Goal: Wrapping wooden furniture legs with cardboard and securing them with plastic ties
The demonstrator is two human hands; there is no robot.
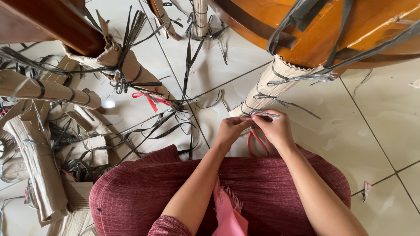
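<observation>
at the foot of the cardboard-wrapped table leg, low on its near side, i see a grey plastic strap pinched between both hands. my right hand closes its fingertips on the strap just beside the leg, and my left hand meets it from the other side, fingers curled shut on the same strap. below the leg, partly hidden under the right hand, lie red-handled scissors on the tiled floor. nearer to me than the leg spreads a maroon skirt. above the leg sits the round wooden tabletop. well to the left of the leg stands another wrapped leg with a red ribbon, and beyond it loose cardboard pieces among cut straps.
</observation>
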